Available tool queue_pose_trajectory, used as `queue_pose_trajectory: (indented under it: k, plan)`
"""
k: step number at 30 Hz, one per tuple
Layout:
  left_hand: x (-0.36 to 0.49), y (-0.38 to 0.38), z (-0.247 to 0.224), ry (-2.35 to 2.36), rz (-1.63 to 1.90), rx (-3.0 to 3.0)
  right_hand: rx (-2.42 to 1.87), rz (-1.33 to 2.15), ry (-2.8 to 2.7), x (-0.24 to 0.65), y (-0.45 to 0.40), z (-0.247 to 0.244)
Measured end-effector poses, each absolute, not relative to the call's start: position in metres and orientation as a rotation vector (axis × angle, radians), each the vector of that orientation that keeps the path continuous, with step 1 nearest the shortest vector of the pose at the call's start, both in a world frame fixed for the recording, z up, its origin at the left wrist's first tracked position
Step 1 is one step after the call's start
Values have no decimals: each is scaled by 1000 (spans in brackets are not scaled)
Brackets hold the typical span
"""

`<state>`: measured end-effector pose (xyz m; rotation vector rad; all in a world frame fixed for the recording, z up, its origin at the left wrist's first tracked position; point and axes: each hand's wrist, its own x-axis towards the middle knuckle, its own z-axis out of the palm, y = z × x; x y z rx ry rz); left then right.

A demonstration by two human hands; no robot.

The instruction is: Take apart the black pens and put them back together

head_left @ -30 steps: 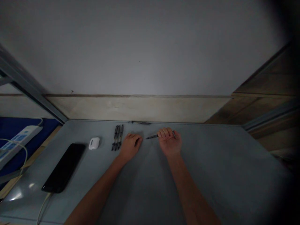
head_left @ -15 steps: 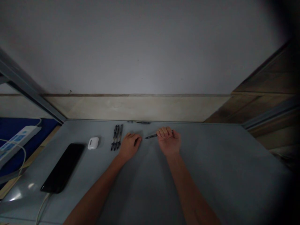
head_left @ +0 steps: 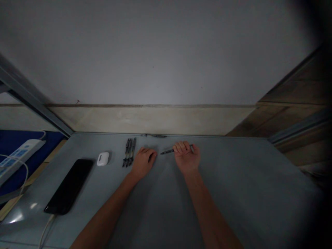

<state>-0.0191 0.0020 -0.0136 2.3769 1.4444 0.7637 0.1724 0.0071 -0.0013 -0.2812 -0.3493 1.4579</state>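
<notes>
A grey table [head_left: 233, 180] bears a phone [head_left: 68, 186], earbud case [head_left: 103, 159] and pens [head_left: 129, 152] (three together).

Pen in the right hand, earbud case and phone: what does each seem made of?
The pen in the right hand looks like dark matte plastic, though it is too small to be sure. The earbud case looks like smooth white plastic with a soft sheen. The phone looks like black glass, smooth and faintly glossy.

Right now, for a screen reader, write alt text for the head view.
A right hand grips a black pen on a grey table; the left hand rests beside three pens, near a white earbud case and a black phone.
</notes>
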Motion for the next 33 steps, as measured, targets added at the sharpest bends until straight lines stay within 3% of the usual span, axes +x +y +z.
queue_pose_trajectory:
  k: [33]
  plan:
    - [-18,-2,-8,1228,719,2357,-435,1504,-419,158,14,-5]
